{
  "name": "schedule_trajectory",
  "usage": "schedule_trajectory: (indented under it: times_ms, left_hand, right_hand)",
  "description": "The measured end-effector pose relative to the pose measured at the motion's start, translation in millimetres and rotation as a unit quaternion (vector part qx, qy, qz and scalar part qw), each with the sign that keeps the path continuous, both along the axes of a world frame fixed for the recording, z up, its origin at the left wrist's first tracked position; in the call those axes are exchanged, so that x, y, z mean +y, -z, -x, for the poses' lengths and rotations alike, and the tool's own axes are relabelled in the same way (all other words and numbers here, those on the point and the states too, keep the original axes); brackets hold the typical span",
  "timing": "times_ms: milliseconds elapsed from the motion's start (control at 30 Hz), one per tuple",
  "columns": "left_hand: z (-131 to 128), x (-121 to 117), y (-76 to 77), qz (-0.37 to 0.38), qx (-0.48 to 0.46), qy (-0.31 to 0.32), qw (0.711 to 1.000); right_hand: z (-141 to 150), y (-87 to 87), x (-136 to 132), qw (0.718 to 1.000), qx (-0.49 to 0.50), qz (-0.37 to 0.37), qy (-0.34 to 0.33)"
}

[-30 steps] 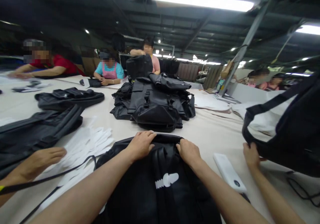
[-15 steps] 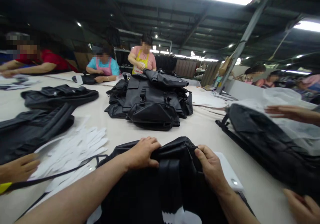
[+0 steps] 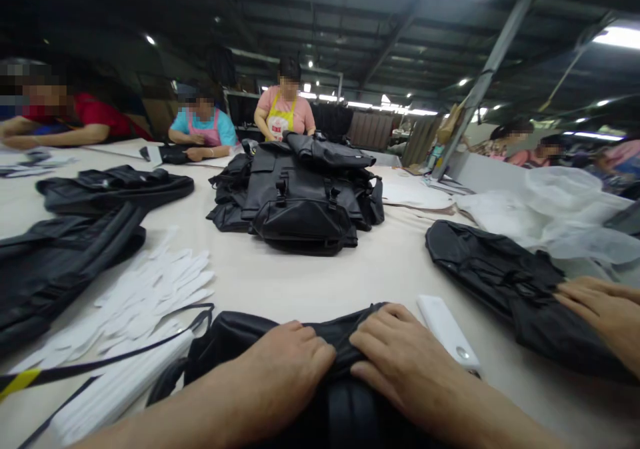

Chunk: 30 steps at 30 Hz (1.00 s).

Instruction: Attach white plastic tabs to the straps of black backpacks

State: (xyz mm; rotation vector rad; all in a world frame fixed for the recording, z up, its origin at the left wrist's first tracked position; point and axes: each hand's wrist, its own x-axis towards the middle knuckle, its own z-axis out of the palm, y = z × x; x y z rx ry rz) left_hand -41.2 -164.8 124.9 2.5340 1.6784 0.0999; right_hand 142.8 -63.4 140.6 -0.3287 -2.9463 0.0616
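Note:
A black bag with a smooth, leather-like surface lies right in front of me, its lower part running out of view. My left hand is closed on its top edge, fingers curled over the material. Close beside it, my right hand grips the same edge, thumb on the near side. Between and below the hands, a wide dark strap runs down the bag. Just right of the bag lies a flat white case with a round metal spot.
Stacked black bags stand mid-table. White paper-like strips and a white bundle lie left, near more black bags. At right, a co-worker's hands rest on another black bag, beside clear plastic. Several people work behind.
My right hand has moved left along the bag's edge, closer to my left hand. The bag's top has dropped lower. The co-worker's bag at right has turned, and a hand at left has gone.

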Motion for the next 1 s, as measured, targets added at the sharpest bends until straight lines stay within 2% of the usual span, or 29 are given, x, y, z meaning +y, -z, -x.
schedule_trajectory:
  times_ms: [67, 200, 367, 467, 600, 733, 800, 900, 1000]
  left_hand:
    - [-4, -17, 8.7, 0.001, -0.004, 0.014, 1.000]
    - [-5, -37, 22.4, 0.008, 0.012, -0.009, 1.000]
    - [2, -26, 29.3, 0.045, 0.024, -0.075, 0.996]
    - [13, -18, 20.3, 0.054, 0.039, -0.104, 0.992]
    - [31, -26, -0.3, 0.096, 0.024, -0.127, 0.987]
    - [50, -34, -12.7, 0.193, -0.074, -0.162, 0.965]
    - [57, -34, -15.5, 0.218, -0.086, -0.179, 0.956]
    - [61, -31, -21.7, 0.233, -0.055, -0.179, 0.954]
    - [61, -33, -29.9, 0.248, -0.039, -0.169, 0.953]
  right_hand:
    - [-8, 12.1, -13, 0.999, 0.001, -0.020, -0.028]
    - [-21, 26.6, -30, 0.995, 0.017, -0.065, -0.069]
    - [-21, 28.3, -27, 0.996, -0.057, -0.064, -0.009]
    - [-14, 22.4, -19, 0.991, -0.122, -0.039, 0.038]
    - [-6, 9.8, -5, 0.980, -0.189, 0.010, 0.057]
    - [1, 1.2, 13, 0.957, -0.239, 0.147, 0.068]
    - [4, -0.2, 20, 0.945, -0.253, 0.195, 0.068]
    - [2, -1.4, 22, 0.942, -0.262, 0.199, 0.061]
    - [-3, -2.6, 22, 0.936, -0.276, 0.200, 0.087]
